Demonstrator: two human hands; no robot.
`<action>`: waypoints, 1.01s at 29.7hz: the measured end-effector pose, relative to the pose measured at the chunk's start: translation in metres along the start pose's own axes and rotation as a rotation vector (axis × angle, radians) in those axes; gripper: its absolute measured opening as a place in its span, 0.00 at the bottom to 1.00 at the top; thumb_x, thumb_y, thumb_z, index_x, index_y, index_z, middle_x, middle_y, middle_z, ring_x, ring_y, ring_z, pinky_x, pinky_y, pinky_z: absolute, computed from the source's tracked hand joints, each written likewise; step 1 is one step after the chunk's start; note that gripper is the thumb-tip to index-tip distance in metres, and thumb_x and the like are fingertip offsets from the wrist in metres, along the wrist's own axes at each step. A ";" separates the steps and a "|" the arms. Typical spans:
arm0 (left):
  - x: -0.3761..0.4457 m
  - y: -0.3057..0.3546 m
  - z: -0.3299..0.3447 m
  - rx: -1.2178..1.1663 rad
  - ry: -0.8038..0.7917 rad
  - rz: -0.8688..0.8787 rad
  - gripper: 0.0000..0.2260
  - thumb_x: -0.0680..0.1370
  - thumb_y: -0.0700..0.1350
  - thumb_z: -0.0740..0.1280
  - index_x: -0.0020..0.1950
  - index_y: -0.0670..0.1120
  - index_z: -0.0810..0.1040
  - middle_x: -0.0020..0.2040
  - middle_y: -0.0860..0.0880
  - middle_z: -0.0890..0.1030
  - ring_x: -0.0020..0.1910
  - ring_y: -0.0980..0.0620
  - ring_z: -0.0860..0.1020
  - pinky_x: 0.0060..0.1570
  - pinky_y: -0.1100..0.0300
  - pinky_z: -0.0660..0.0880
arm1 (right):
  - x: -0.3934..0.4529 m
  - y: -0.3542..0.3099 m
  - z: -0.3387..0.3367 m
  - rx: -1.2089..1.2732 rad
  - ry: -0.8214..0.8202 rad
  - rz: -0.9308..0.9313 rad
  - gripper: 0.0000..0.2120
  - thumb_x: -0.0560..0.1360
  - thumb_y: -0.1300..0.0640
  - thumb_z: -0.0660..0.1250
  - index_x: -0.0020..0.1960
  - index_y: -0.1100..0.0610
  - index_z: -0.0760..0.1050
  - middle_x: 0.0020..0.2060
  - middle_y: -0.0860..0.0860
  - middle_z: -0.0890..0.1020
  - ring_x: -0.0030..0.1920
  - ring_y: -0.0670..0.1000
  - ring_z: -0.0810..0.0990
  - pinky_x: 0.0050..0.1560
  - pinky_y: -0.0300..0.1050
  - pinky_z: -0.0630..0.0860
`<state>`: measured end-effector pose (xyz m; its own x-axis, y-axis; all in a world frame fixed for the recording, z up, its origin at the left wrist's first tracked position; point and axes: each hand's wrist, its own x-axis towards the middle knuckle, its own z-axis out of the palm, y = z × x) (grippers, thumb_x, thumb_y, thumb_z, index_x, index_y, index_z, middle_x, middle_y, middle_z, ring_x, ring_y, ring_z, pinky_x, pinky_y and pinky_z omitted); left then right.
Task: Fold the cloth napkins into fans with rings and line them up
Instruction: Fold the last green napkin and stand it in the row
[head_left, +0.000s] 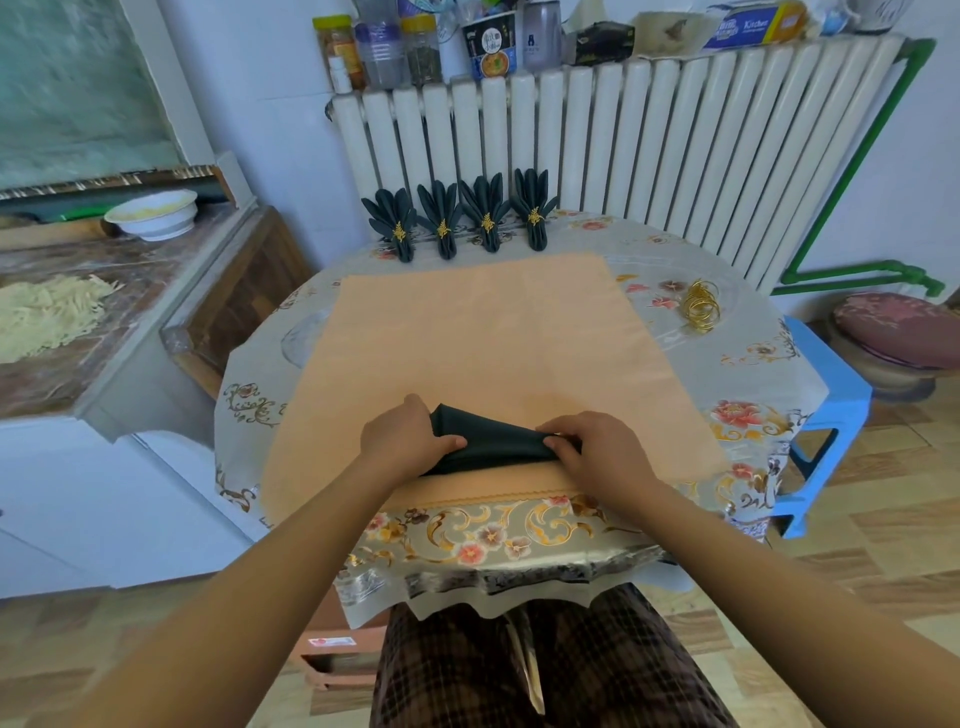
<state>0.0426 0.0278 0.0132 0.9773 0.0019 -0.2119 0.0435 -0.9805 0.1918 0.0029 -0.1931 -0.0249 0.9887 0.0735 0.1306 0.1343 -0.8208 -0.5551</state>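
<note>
A dark green cloth napkin (493, 439) lies bunched at the near edge of a peach cloth (483, 332) spread over the table. My left hand (402, 439) grips the napkin's left end and my right hand (597, 449) pinches its right end, thumbs on top. Along the table's far edge stand several finished dark green fan napkins (460, 215) in a row, each held by a gold ring. A small pile of loose gold rings (701, 306) lies on the right side of the table.
The table has a floral plastic cover (519, 535). A white radiator (623, 156) stands behind it with jars and boxes on top. A counter on the left holds a white bowl (153, 213) and shredded food. A blue stool (826, 415) stands at the right.
</note>
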 end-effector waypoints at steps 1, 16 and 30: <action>-0.001 0.001 0.000 0.082 0.042 0.031 0.29 0.74 0.64 0.65 0.66 0.46 0.66 0.53 0.48 0.78 0.52 0.48 0.77 0.50 0.53 0.70 | 0.002 -0.001 0.001 -0.014 -0.017 0.011 0.12 0.78 0.53 0.62 0.59 0.47 0.79 0.47 0.50 0.80 0.50 0.51 0.76 0.48 0.42 0.69; -0.001 -0.003 0.039 -0.137 -0.067 0.681 0.27 0.77 0.52 0.46 0.77 0.51 0.58 0.78 0.54 0.55 0.73 0.65 0.47 0.70 0.69 0.35 | 0.007 0.001 0.005 0.174 0.077 0.010 0.08 0.73 0.63 0.68 0.42 0.51 0.79 0.42 0.47 0.73 0.42 0.46 0.72 0.44 0.41 0.66; 0.010 0.006 0.019 0.112 -0.124 0.686 0.24 0.82 0.53 0.59 0.77 0.54 0.57 0.78 0.54 0.57 0.76 0.56 0.55 0.74 0.60 0.49 | 0.014 0.011 0.001 -0.416 0.135 -0.593 0.11 0.70 0.52 0.63 0.37 0.55 0.82 0.28 0.48 0.79 0.30 0.52 0.77 0.33 0.40 0.73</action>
<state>0.0489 0.0184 -0.0061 0.7452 -0.6398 -0.1877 -0.6021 -0.7667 0.2228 0.0178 -0.2011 -0.0301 0.7373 0.5237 0.4269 0.5814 -0.8136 -0.0061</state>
